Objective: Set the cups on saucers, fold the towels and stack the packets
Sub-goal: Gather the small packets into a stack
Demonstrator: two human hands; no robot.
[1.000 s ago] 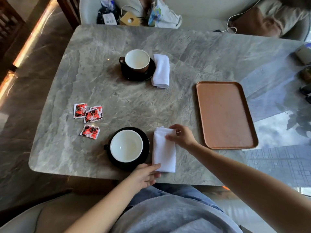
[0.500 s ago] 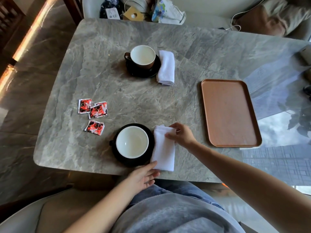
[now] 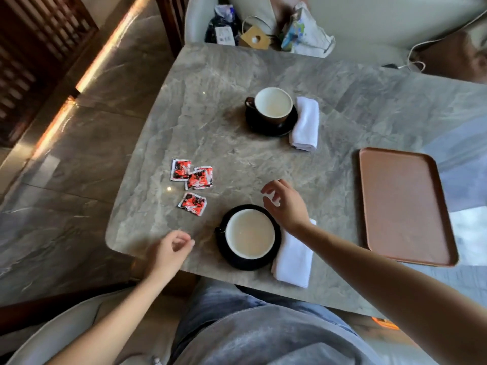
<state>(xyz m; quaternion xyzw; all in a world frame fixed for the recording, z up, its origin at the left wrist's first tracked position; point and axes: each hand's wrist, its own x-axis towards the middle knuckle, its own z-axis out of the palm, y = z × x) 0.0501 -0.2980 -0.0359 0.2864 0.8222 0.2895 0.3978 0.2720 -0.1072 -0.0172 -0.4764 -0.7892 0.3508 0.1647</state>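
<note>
A near cup [image 3: 249,233] with a white inside sits on a black saucer [image 3: 275,252]. A folded white towel [image 3: 293,259] lies just right of it, partly under my right forearm. My right hand [image 3: 284,204] hovers above the saucer's far right side, fingers apart, holding nothing. My left hand [image 3: 168,252] hangs over the table's near edge, left of the saucer, fingers loosely curled and empty. Three red packets [image 3: 193,183] lie loose on the table, left of the cup. A far cup [image 3: 272,105] stands on its saucer [image 3: 268,126] beside another folded towel [image 3: 305,124].
A brown tray [image 3: 403,204] lies at the right on the grey marble table [image 3: 237,154]. Bags and a cardboard tag [image 3: 254,39] sit on the seat beyond the far edge. My lap is below the near edge.
Both hands let go of the near towel. My right hand rose and moved left over the saucer; my left hand moved left toward the packets. The camera view shifted.
</note>
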